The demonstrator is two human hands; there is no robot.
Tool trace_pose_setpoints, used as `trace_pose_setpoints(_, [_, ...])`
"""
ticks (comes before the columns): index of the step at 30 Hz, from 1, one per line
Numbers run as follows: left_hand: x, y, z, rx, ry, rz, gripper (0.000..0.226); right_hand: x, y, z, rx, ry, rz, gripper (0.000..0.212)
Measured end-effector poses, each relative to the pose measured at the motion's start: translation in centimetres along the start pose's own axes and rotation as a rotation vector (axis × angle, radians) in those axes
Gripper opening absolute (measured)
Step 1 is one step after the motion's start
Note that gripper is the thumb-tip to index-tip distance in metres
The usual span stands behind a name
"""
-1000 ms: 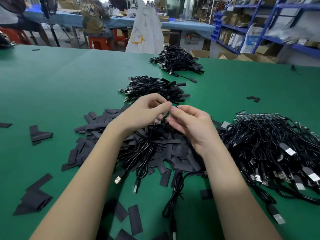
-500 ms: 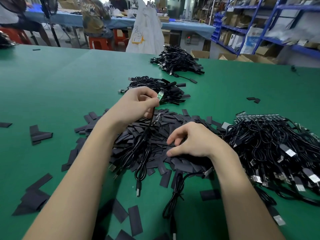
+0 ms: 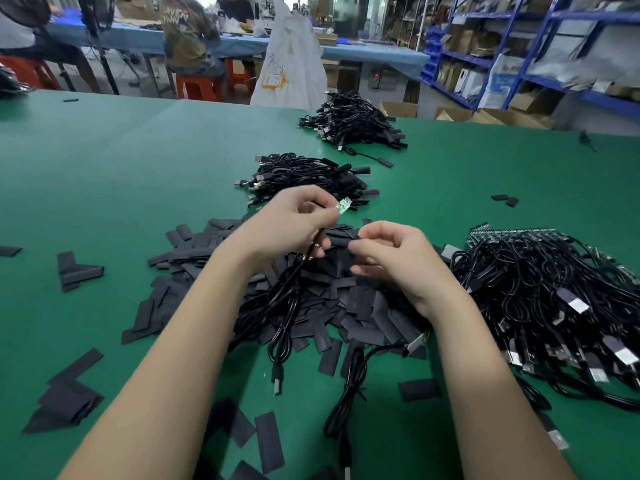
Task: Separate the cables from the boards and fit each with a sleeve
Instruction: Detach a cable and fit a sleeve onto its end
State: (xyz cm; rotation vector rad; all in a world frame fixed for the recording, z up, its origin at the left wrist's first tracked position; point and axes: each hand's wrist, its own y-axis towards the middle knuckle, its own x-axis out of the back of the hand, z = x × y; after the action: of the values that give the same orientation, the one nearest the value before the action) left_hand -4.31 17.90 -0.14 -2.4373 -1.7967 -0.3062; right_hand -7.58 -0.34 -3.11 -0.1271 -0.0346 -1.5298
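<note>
My left hand (image 3: 291, 225) grips a black cable (image 3: 289, 306) whose small green board end (image 3: 344, 205) sticks out past my fingertips. The cable hangs down to the green table (image 3: 121, 188). My right hand (image 3: 394, 252) pinches a flat black sleeve (image 3: 341, 241) just below and right of the board end, above the heap of loose black sleeves (image 3: 346, 306). At the right lies a big tangle of cables still joined to boards (image 3: 554, 299).
Two heaps of sleeved cables lie farther back, one near (image 3: 304, 176) and one far (image 3: 353, 123). Stray sleeves (image 3: 74, 268) dot the left side and the front edge. A loose cable (image 3: 349, 386) lies between my forearms. People sit at a blue table behind.
My right hand dropped from the cable to the sleeve heap, then rose with a sleeve pinched toward the left hand. The left hand lifted the cable's board end clear.
</note>
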Motion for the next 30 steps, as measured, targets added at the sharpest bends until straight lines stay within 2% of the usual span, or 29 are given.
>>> trace_pose_setpoints(5, [-1.0, 0.5, 1.5, 0.074, -0.108, 0.056, 0.005, -0.4, 0.1, 0.2, 0.017, 0.144, -0.094, 0.03])
trace_pose_setpoints(10, [-1.3, 0.6, 1.9, 0.056, -0.209, 0.067, 0.007, -0.2, 0.5, -0.1, 0.021, 0.327, -0.179, 0.013])
trace_pose_setpoints(15, [-1.6, 0.5, 1.9, 0.053, -0.232, 0.116, 0.006, -0.3, 0.5, -0.2, 0.058, 0.446, -0.16, 0.016])
trace_pose_setpoints(22, [-1.5, 0.5, 2.0, 0.032, -0.244, 0.109, 0.007, -0.1, 0.2, -0.1, 0.083, 0.478, -0.126, 0.01])
trace_pose_setpoints(28, [-1.4, 0.4, 2.0, 0.023, -0.245, 0.096, 0.008, -0.1, 0.3, -0.1, 0.07, 0.474, -0.149, 0.024])
trace_pose_setpoints(30, [-1.3, 0.4, 2.1, 0.02, -0.248, 0.094, 0.007, -0.2, 0.3, -0.1, 0.071, 0.487, -0.142, 0.021])
